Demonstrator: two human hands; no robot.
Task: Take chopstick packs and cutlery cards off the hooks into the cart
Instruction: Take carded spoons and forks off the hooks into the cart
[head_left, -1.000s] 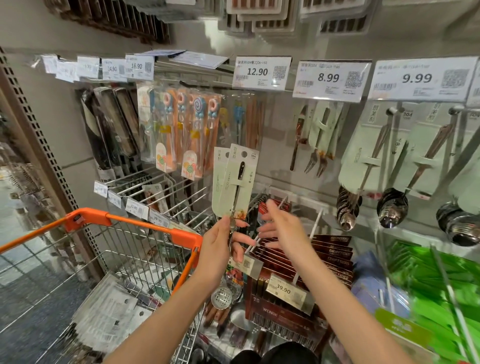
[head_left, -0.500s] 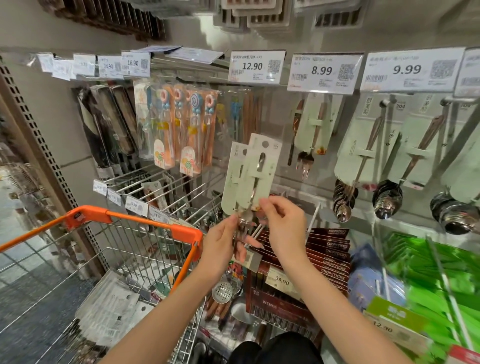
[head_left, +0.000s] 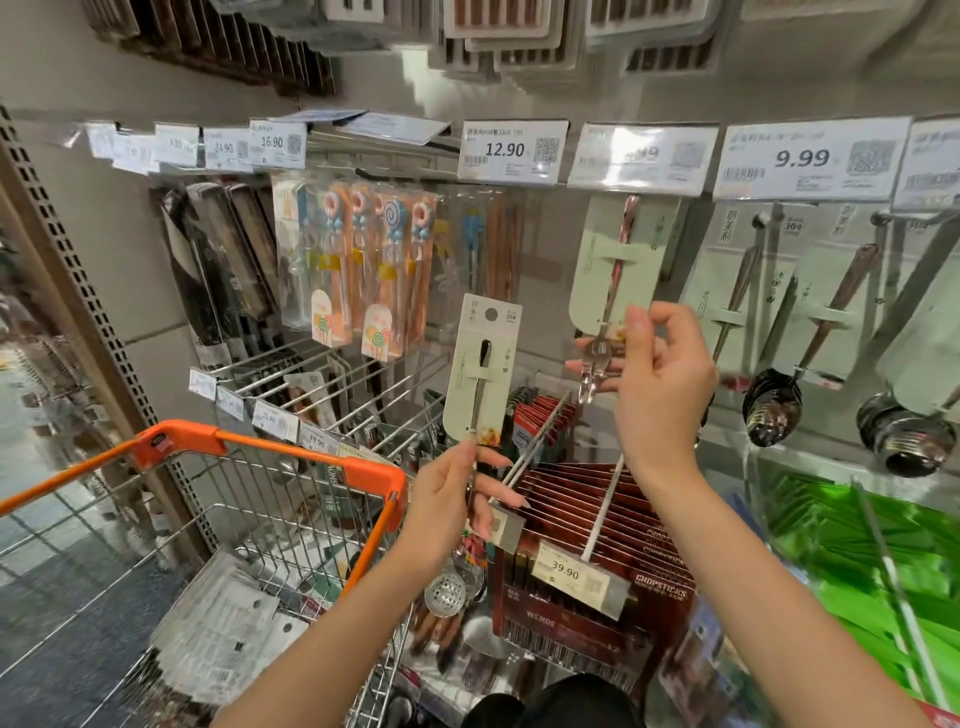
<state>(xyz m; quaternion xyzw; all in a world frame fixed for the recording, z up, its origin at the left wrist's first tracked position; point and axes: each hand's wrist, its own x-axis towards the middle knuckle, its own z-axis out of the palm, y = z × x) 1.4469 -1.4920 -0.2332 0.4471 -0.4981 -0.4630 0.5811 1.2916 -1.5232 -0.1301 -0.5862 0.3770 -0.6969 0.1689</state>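
My left hand (head_left: 449, 506) pinches the bottom of a pale green cutlery card (head_left: 482, 371) and holds it upright, off the hooks, just right of the cart's orange handle (head_left: 270, 451). My right hand (head_left: 657, 371) is raised at the fork card (head_left: 618, 270) that hangs under the middle price tag; its fingers close on the fork's tines at the card's lower end. The wire cart (head_left: 218, 545) stands at lower left with several grey packs (head_left: 218, 631) lying in it.
Spoon cards (head_left: 810, 312) hang to the right, children's chopstick packs (head_left: 363, 270) and dark chopstick packs (head_left: 218, 260) to the left. Red chopstick boxes (head_left: 597, 540) hang on long hooks below my hands. Green packs (head_left: 878, 561) fill the lower right. White hook rods (head_left: 602, 512) stick out toward me.
My right hand left the card in my left hand and rose right to the hanging fork card. My left hand now holds its card alone, slightly lower and leftward.
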